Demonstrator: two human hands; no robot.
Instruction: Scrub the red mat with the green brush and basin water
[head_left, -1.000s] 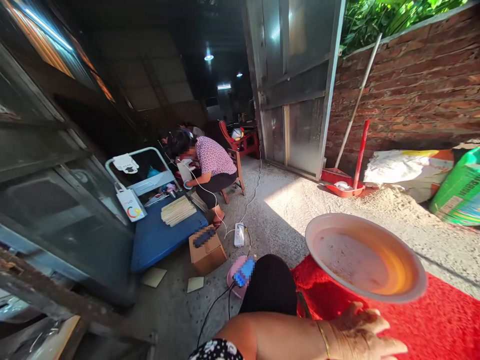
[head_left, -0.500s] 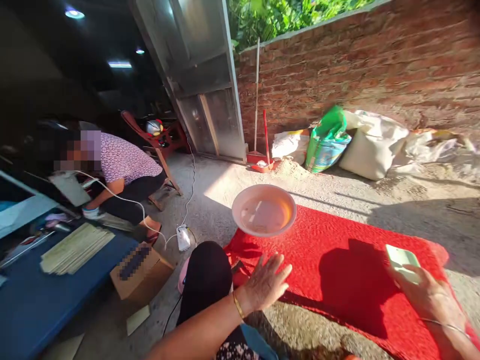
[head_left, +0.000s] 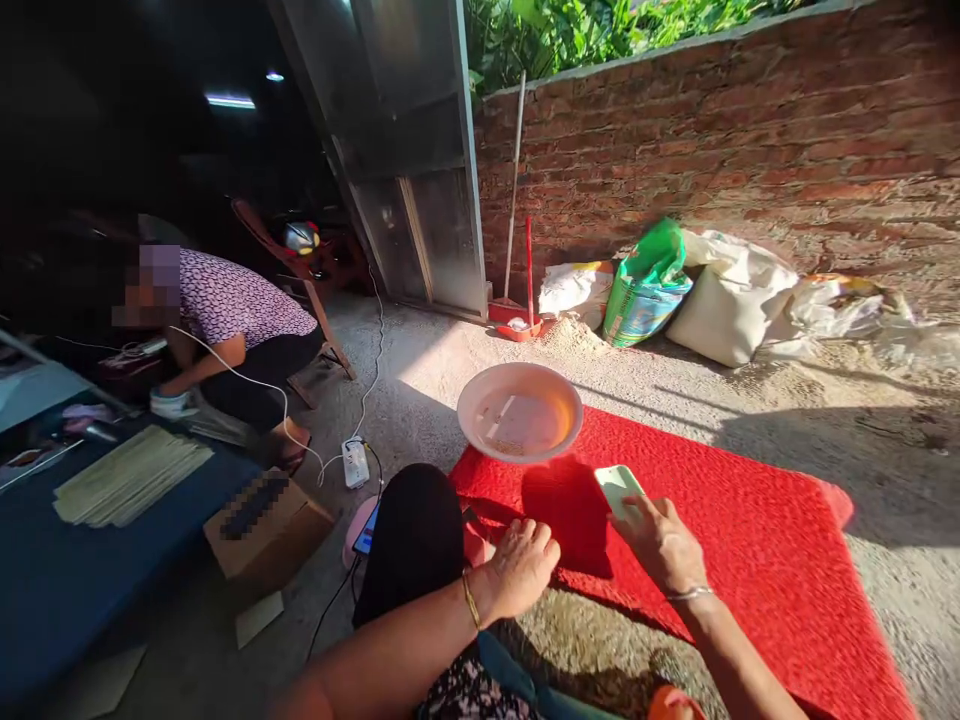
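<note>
Right hand [head_left: 660, 545] closed around a pale green phone [head_left: 619, 489] just below the pink bowl [head_left: 520, 411], left hand [head_left: 517, 570] loosely curled and holding nothing, resting on the red mat [head_left: 750, 540] edge under the bowl

Harsh sun from the right, deep shadows left; the doorway's basically black, edges bend, everything else stays sharp.

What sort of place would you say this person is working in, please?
Probably a home yard beside a small workshop. A brick wall with sacks and a broom against it edges the gritty ground, a metal door opens into a dim room, and a red mat lies underfoot.
</note>
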